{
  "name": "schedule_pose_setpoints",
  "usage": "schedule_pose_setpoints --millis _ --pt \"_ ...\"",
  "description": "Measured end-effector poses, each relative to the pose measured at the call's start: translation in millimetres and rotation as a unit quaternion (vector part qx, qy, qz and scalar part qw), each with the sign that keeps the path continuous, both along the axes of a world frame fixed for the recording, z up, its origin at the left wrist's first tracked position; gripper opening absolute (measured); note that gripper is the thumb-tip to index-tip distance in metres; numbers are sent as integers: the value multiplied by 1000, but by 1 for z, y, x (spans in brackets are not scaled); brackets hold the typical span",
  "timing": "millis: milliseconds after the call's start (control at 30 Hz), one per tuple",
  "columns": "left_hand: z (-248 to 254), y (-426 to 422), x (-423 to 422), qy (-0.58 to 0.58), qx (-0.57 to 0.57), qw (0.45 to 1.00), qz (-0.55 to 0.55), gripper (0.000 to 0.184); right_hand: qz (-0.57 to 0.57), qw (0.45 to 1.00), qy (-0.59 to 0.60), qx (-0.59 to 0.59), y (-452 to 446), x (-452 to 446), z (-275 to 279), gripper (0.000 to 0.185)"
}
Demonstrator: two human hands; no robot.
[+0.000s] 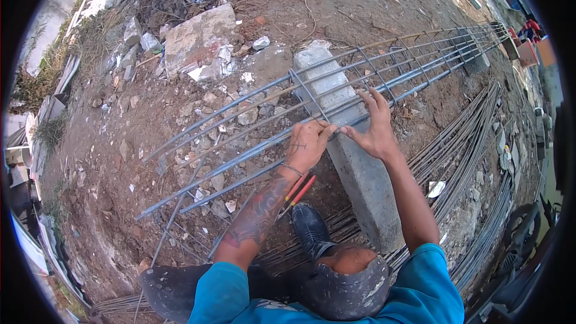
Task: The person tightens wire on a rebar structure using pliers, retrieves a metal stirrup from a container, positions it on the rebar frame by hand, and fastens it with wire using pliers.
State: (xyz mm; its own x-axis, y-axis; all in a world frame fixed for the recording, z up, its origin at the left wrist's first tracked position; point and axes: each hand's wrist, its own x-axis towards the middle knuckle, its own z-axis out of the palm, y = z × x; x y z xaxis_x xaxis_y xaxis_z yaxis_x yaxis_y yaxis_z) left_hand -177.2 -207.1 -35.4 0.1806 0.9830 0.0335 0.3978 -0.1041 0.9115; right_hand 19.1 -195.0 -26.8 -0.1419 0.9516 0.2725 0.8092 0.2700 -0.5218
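Note:
A long rebar cage [336, 89] of several lengthwise bars with square stirrups lies across a concrete block [363, 183]. My left hand [307, 143] is at the near corner of the end stirrup, thumb and fingers pinched together; whatever is between them is too small to make out. Close beside it, my right hand [377, 129] reaches over the near bars with thumb and fingers spread, the thumb tip almost at my left fingertips. Red-handled pliers [300, 192] are below my left wrist, near my shoe [310, 228].
Bundles of loose rebar [462, 144] lie on the ground to the right, and more bars pass under my legs. A second block [471, 54] supports the cage's far part. Broken concrete [201, 33] and rubble cover the dirt at upper left.

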Motion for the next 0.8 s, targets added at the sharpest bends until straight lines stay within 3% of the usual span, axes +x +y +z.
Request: schedule_pose_setpoints --millis 33,100,133,200,233,367,533,567,633,700,733,800 --pt "0 0 0 0 -4 1000 3 26 5 1000 -1 0 -11 -7 2 93" --pt "-5 0 1 -2 6 1000 8 25 75 994 62 -54 -34 -25 4 50" --pt "-7 0 2 -3 17 1000 7 25 74 994 62 -55 -34 -27 0 50" --pt "-7 1 0 -2 12 1000 -6 24 53 996 41 63 -33 -30 -11 24" --pt "-7 1 -1 0 9 1000 -17 24 61 995 30 77 -31 -29 -11 19" --pt "-8 1 -1 1 14 1000 -18 22 76 990 -20 115 -28 -27 -11 18" --pt "-11 -12 -10 26 170 981 -86 14 131 983 -66 110 -18 -20 -7 13" --pt "-14 -20 -12 34 145 986 -76 14 144 983 -69 88 -19 -16 -7 14" --pt "-16 -10 -13 50 198 972 -118 13 162 982 -65 75 -16 -24 3 16" --pt "-13 -10 -13 54 148 980 -119 14 110 983 -79 126 -28 -32 15 22" --pt "-13 -4 -14 56 114 985 -120 15 120 982 -75 128 -40 -41 16 22" --pt "-24 -4 -15 22 134 985 -105 20 104 986 46 122 -88 -69 19 28"
